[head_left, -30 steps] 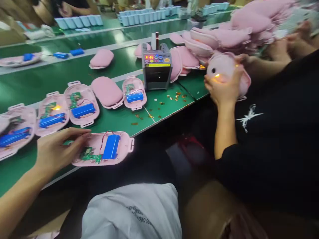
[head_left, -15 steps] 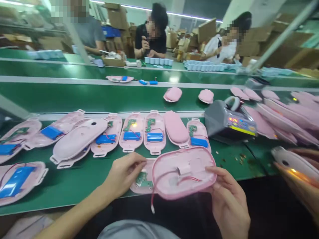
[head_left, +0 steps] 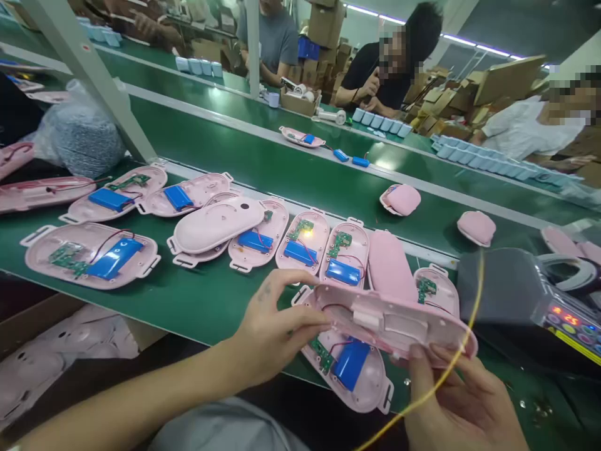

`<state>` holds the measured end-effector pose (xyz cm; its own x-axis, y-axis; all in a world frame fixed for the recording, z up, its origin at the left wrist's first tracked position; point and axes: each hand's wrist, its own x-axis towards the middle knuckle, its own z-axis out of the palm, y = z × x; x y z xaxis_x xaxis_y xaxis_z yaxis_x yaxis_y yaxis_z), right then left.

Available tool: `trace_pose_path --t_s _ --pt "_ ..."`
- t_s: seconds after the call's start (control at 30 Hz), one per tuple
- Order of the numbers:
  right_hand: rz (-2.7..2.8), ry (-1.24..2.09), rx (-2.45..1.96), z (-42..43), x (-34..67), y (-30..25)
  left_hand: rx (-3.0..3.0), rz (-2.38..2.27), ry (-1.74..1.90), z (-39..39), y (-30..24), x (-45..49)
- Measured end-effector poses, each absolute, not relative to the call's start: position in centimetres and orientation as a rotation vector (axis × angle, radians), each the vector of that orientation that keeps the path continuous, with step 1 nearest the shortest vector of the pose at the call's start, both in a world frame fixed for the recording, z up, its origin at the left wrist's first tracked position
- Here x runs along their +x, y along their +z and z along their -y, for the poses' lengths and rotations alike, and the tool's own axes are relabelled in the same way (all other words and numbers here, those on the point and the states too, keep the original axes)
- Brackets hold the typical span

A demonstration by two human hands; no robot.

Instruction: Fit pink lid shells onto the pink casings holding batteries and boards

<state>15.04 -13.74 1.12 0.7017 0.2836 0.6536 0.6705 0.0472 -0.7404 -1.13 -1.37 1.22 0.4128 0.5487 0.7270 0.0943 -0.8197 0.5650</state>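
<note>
A pink oval plastic cover (head_left: 427, 326) is tilted up on its edge, its hollow inside towards me, with a white part and a thin wire inside. My left hand (head_left: 275, 326) pinches its left end between thumb and fingers. At the right end, my right hand (head_left: 462, 394) grips the rim with thumb and fingertips. Just below the cover lies a pale pink shell (head_left: 370, 391) holding a green circuit board (head_left: 323, 356) and a blue battery (head_left: 351, 363). The cover hides the upper part of that shell.
Several open pink shells (head_left: 345, 241) with boards and batteries line the green bench (head_left: 197, 307). A grey device (head_left: 507, 294) with a red display stands right. A yellow cable (head_left: 441, 379) crosses the foreground. Other people (head_left: 375, 69) work across the bench.
The view has swung left. The cover has turned from lying nearly face-up to standing on edge, both hands still on it. The battery in the shell beneath now shows.
</note>
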Motion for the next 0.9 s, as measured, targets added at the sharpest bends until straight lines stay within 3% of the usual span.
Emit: trace_pose_path --t_s 0.3,0.47,0.6,0.7,0.8,0.9 --pt "0.597 -0.106 -1.367 14.2 14.9 -0.7 1.720 -0.595 1.557 2.0 -0.8 1.3" --pt "0.526 -0.118 -1.429 13.7 14.3 -0.5 1.293 -0.602 1.089 2.3 -0.7 1.4" --pt "0.539 0.063 -1.518 13.8 14.9 -0.6 1.147 -0.614 0.830 1.5 -0.2 1.1" --pt "0.806 -0.072 -1.595 13.3 15.9 1.0 1.087 -0.607 0.794 1.1 0.0 1.1" --pt "1.411 -0.362 -1.666 11.4 16.7 3.8 1.066 -0.601 0.773 1.0 0.1 1.2" --pt "2.013 -0.274 -1.725 8.3 17.4 5.8 1.064 -0.615 0.760 1.1 0.0 1.2"
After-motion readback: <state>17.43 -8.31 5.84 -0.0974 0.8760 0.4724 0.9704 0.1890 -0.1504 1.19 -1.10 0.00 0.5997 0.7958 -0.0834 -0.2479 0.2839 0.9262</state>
